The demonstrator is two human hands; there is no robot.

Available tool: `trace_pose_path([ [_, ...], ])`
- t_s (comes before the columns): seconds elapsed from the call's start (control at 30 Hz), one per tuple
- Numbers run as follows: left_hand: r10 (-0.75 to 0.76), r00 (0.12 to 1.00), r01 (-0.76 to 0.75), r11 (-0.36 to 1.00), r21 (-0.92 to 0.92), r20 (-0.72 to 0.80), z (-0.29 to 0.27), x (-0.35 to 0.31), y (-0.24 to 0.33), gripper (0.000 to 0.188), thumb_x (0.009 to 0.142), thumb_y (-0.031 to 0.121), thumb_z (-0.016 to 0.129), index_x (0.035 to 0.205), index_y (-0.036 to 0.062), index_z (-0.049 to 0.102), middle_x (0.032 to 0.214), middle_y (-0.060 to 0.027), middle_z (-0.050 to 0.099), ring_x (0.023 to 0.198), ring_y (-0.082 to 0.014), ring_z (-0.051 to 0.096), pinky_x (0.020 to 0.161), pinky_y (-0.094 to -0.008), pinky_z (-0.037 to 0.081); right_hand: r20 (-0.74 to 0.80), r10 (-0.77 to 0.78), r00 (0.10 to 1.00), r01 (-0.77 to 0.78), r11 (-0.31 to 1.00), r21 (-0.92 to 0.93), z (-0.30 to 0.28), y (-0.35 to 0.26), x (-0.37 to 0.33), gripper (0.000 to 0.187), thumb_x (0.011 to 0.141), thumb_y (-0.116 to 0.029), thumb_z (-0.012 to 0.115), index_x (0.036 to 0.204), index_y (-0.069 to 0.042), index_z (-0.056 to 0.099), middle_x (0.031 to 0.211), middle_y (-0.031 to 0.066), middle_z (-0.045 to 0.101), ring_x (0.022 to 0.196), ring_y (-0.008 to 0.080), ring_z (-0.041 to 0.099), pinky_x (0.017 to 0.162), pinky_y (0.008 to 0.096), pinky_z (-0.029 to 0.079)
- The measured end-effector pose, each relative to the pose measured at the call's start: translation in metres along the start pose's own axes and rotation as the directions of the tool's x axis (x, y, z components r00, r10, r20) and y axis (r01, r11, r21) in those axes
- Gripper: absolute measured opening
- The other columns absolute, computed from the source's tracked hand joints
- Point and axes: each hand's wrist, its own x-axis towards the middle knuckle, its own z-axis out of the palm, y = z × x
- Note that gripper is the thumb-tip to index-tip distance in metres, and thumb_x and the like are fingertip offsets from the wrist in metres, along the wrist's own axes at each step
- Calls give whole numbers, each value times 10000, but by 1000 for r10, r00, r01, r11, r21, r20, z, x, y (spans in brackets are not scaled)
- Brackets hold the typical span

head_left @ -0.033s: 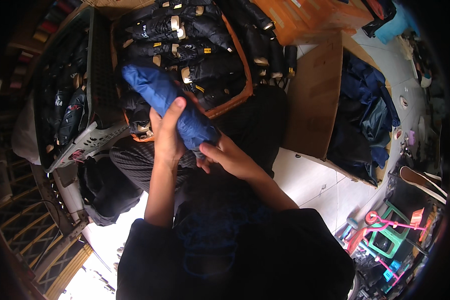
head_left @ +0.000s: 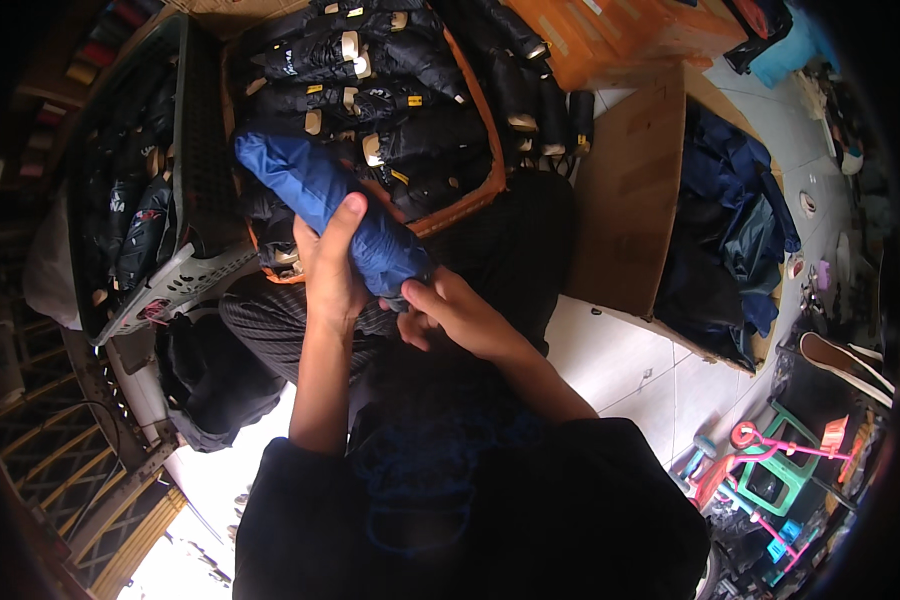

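The blue bundle [head_left: 315,186] has shifted slightly left.

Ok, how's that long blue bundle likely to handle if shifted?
The blue bundle is probably fairly stiff: it juts straight beyond the left hand. It looks smooth and slightly shiny, so may slip. Being rounded, it could roll if set down.

Lit unevenly, with strong daylight at lower left. Overexposed to near-featureless white on the pale floor strip [head_left: 215,465] beside the black-and-yellow metal lattice gate [head_left: 150,525]; bright on the pale, square-tiled floor [head_left: 620,345]. Moderately lit, with crease highlights, on the elongated, wrinkled blue fabric bundle [head_left: 380,240]. Deeply shadowed inside the dark, perforated plastic crate [head_left: 205,170] and across the black short-sleeved fabric shirt [head_left: 570,510]. Curved and soft toward the rim; vignetted to black at the corners.
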Motion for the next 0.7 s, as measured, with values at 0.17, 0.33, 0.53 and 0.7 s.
trace_pose_path([
  [0.17,-49,999,47,996,-77,-19,10,-10,-10,364,809,182,764,1028,-7,542,852,-109,640,748,-175,642,674,-291,531,-19,7,1000,-8,1000,-28,3,8,-3,388,1048,-403,361,1056,-27,457,683,32,480,521,94,426,489,240,328],
  [0.33,-116,989,125,986,108,-87,5,-23,-26,382,807,167,776,1051,-12,543,914,-88,646,795,-155,638,733,-290,520,29,44,999,-45,998,51,-8,18,-4,441,1053,-427,326,968,-24,484,647,20,455,495,93,395,478,247,300],
  [0.53,52,992,-18,962,273,-118,11,-51,-36,716,842,165,731,1393,-24,315,1310,-203,450,1192,-241,476,1020,-391,382,-79,3,997,7,993,121,-5,4,-2,367,1046,-406,381,941,-66,471,647,-21,415,493,72,414,455,235,315],
  [0.7,710,655,-587,264,765,257,2,-47,-29,446,728,51,790,1142,44,624,1178,-181,516,1023,-278,562,849,-383,469,-187,-137,973,143,989,21,-3,-3,3,363,1045,-385,399,1027,-39,505,682,-17,448,547,66,437,490,230,349],
])
